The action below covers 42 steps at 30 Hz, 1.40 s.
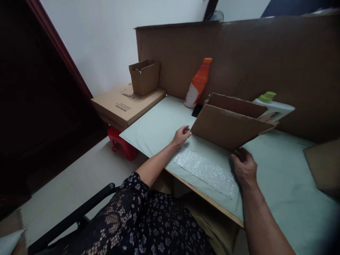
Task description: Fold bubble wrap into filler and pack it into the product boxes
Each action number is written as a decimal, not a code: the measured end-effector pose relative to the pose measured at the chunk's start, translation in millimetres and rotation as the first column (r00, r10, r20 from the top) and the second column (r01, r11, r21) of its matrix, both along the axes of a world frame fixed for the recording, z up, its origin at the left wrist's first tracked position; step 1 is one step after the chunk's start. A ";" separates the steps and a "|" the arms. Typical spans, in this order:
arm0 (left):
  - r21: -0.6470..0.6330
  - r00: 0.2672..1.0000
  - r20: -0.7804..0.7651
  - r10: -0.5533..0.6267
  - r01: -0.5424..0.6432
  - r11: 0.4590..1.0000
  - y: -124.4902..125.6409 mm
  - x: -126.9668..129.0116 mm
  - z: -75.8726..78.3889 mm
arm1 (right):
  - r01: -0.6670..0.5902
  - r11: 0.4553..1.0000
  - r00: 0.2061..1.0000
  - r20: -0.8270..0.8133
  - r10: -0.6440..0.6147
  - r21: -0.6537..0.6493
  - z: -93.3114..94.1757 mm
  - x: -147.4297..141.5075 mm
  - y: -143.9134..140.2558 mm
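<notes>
An open-topped cardboard box [228, 124] stands on the pale green table cover in front of me. At its lower left corner is my left hand [182, 136], the fingers loosely bent and a gap showing between them. My right hand [244, 166] is closed at the lower right corner of the box, with its fingertips partly hidden against the cardboard. A sheet of clear bubble wrap [205, 171] lies flat on the table between my hands, close to the front edge.
Behind the box stand an orange bottle [198, 83] and a white jug with a green cap [276, 106]. A cardboard panel [239, 56] lines the back. To the left, a small carton [145, 78] sits on a flat carton [124, 102], above a red stool [120, 143].
</notes>
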State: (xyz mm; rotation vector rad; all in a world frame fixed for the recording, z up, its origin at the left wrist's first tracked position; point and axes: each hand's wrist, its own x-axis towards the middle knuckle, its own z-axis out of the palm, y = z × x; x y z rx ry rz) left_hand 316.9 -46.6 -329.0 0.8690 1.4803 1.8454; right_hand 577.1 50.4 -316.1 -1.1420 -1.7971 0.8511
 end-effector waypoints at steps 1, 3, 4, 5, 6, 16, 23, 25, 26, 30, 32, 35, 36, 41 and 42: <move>0.004 1.000 0.007 -0.002 0.002 1.000 -0.5 0.1 1.3 | 0.008 1.000 1.000 0.011 -0.008 -0.008 0.5 -0.7 0.1; 0.014 1.000 0.012 -0.002 0.002 1.000 -2.3 1.9 4.2 | 0.024 0.999 0.999 0.038 -0.023 -0.023 2.7 -2.2 -0.9; 0.018 1.000 0.010 0.001 -0.001 1.000 -3.5 3.3 5.7 | 0.030 0.999 0.998 0.055 -0.029 -0.020 4.2 -2.8 -1.6; 0.022 1.000 0.007 0.004 -0.005 1.000 -4.8 4.8 7.2 | 0.034 0.999 0.997 0.070 -0.033 -0.014 5.6 -3.2 -2.4; 0.025 1.000 0.003 0.008 -0.008 1.000 -5.9 6.1 8.6 | 0.037 0.999 0.996 0.083 -0.036 -0.006 6.8 -3.5 -3.1; 0.013 1.000 0.000 0.013 -0.013 1.000 -6.2 8.5 10.5 | 0.054 0.996 0.993 0.097 -0.060 0.065 4.2 -3.2 -0.9; 0.003 1.000 -0.016 0.023 -0.023 1.000 -7.5 9.3 9.4 | 0.036 0.997 0.993 0.106 -0.042 0.064 3.0 -2.2 0.4; 0.001 0.999 -0.027 0.020 -0.020 1.000 -9.9 10.1 12.3 | 0.031 0.998 0.995 0.096 -0.037 0.061 3.9 -3.0 -0.6; 0.001 0.999 -0.031 0.015 -0.015 1.000 -11.4 10.8 14.0 | 0.029 0.998 0.995 0.091 -0.034 0.061 4.3 -3.5 -1.3; -0.001 1.000 -0.024 -0.009 0.009 1.000 -17.3 13.2 18.1 | 0.005 0.998 0.996 0.086 -0.010 0.055 3.4 -3.8 -3.8; -0.005 1.000 -0.011 -0.024 0.024 1.000 -18.6 13.4 17.2 | -0.010 0.999 0.996 0.086 0.006 0.050 0.6 -3.1 -3.5; -0.016 0.999 -0.004 -0.045 0.045 0.999 -19.5 12.8 14.4 | -0.021 0.999 0.997 0.079 0.018 0.040 -4.5 -1.4 -2.6; -0.020 0.999 -0.007 -0.048 0.048 0.999 -19.9 12.6 13.9 | -0.023 0.999 0.997 0.075 0.020 0.038 -5.8 -0.8 -2.5; -0.045 0.998 -0.043 -0.045 0.043 0.998 -21.5 13.3 15.0 | -0.046 0.998 0.998 0.047 0.045 0.034 -9.1 2.1 -2.3; -0.050 0.998 -0.052 -0.045 0.042 0.998 -21.6 14.0 15.3 | -0.052 0.998 0.998 0.041 0.051 0.033 -9.8 2.6 -1.8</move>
